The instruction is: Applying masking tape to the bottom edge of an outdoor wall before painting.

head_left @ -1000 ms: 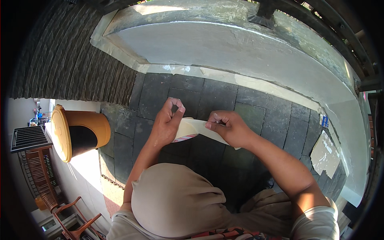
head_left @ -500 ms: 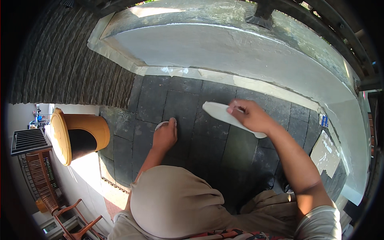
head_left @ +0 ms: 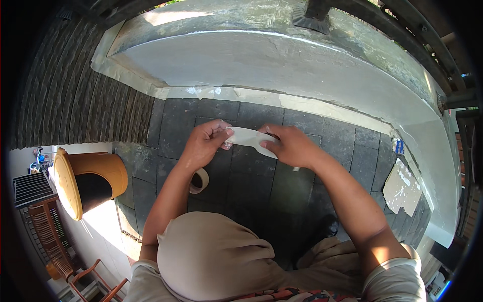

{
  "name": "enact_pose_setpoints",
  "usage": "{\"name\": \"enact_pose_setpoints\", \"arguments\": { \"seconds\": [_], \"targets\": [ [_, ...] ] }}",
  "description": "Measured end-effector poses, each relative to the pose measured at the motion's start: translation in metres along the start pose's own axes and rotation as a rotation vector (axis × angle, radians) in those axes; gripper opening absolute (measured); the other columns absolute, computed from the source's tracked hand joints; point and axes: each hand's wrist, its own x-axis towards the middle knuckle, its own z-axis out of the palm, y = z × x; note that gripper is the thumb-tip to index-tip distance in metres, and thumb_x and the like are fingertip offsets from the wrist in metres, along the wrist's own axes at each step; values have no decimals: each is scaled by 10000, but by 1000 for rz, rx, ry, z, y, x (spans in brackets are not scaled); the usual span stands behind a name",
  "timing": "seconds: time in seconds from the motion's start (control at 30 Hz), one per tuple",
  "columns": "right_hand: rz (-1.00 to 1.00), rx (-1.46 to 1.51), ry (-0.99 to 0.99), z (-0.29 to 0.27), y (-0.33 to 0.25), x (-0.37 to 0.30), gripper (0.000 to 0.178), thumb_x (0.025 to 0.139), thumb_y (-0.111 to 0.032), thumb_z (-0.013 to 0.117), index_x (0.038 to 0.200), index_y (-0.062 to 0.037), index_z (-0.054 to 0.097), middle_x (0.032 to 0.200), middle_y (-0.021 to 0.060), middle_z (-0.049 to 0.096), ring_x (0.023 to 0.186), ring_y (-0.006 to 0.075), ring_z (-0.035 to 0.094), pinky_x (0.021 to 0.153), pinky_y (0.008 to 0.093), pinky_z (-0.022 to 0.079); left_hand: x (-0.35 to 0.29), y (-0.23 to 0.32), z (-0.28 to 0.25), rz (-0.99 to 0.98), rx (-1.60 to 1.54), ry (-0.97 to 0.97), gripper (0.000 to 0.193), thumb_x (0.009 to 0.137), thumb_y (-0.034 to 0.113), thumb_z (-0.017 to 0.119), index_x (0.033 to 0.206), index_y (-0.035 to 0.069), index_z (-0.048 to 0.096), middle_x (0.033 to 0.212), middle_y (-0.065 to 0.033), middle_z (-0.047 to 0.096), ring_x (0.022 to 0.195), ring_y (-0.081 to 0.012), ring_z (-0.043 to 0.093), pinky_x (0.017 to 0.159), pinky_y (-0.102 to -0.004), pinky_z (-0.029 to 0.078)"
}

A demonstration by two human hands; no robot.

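A pale strip of masking tape (head_left: 245, 136) is stretched between my two hands above the dark tiles. My left hand (head_left: 209, 140) pinches its left end between thumb and fingers. Farther along, my right hand (head_left: 286, 145) is closed on the strip, and a short tail of it shows below that hand. A roll of tape (head_left: 199, 180) sits low beside my left forearm, partly hidden by it.
Cream tape (head_left: 312, 104) runs along the base of the grey wall (head_left: 261, 63) ahead. At right lie a piece of board (head_left: 402, 189) with white smears and a small blue-and-white packet (head_left: 398, 146). A yellow bin (head_left: 103, 173) stands at left, near a ribbed stone wall (head_left: 80, 90).
My left hand has moved up and forward, away from the roll, and has taken the strip's left end. My right hand has shifted left, bringing the strip between both hands.
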Motion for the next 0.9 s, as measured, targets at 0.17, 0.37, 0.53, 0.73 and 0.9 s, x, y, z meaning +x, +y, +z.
{"name": "enact_pose_setpoints", "arguments": {
  "seconds": [0.17, 0.37, 0.53, 0.73, 0.9],
  "targets": [
    [179, -279, 10, -7, 46, -4, 274, 953, -249, 624, 1002, 18, 660, 921, 192, 694, 861, 332, 674, 759, 403, 516, 7, -2, -32, 96, 34, 259, 129, 974, 154, 614, 976, 29, 644, 784, 7, 615, 714, -65, 573, 625, -251, 515],
    [443, 600, 70, -27, 80, 11, 270, 961, -244, 646, 925, 23, 669, 700, 31, 587, 613, 85, 509, 599, 254, 475, 29, -31, -65, 20, 146, 272, 169, 958, 204, 649, 952, 36, 640, 760, 34, 566, 693, -50, 524, 616, -250, 516],
    [377, 723, 212, -14, 107, 45, 209, 959, -207, 629, 950, -1, 665, 724, 5, 582, 643, 96, 511, 636, 258, 468, 67, -43, -66, -33, 122, 272, 155, 948, 199, 664, 938, 47, 631, 748, 53, 536, 707, -39, 506, 637, -240, 484],
    [228, 403, 281, 25, 75, 54, 534, 949, -328, 654, 1388, -85, 469, 1216, 75, 552, 1088, 170, 524, 890, 326, 459, 45, 12, -48, 76, -33, 142, 116, 923, 139, 688, 982, 57, 630, 819, 55, 575, 761, -31, 507, 695, -205, 395],
    [212, 538, 118, 37, 41, 52, 770, 918, -335, 692, 1539, -169, 268, 1464, 128, 405, 1312, 231, 427, 1007, 405, 427, 16, 31, -40, 111, -381, -5, 143, 933, 72, 649, 1067, 57, 600, 915, -5, 627, 822, -97, 600, 743, -269, 484]
  ]
}}
